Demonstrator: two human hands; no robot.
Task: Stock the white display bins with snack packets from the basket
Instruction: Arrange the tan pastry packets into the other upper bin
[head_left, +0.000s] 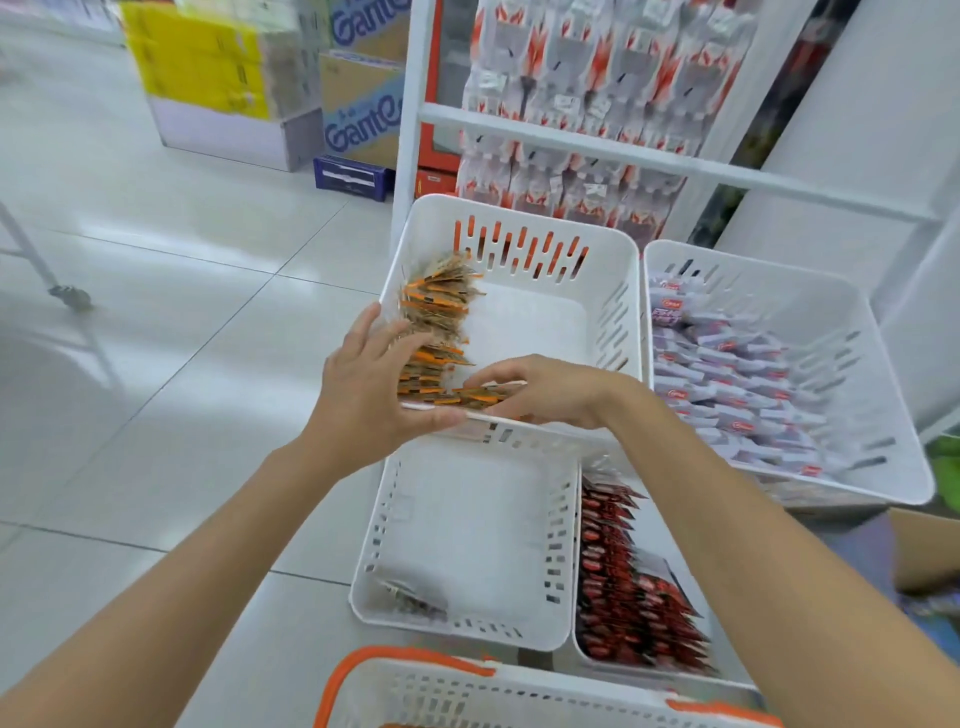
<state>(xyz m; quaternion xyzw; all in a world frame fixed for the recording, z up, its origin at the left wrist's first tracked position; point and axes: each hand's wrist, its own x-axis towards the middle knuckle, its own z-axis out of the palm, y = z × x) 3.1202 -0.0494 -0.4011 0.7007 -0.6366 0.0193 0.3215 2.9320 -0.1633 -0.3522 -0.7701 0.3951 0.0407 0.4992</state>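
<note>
Several orange packets (436, 306) lean against the flat, open left grip (374, 374) while the right grip (540, 389) pinches some; released, the row may topple.

The orange-handled basket (441, 691) is cut off by the bottom edge, its contents out of sight. The right forearm (727, 519) covers part of the red packets (623, 597) at lower right. Print on the orange packets (434, 312) and the cropped boxes (363, 119) at the top is too blurred to read.
</note>
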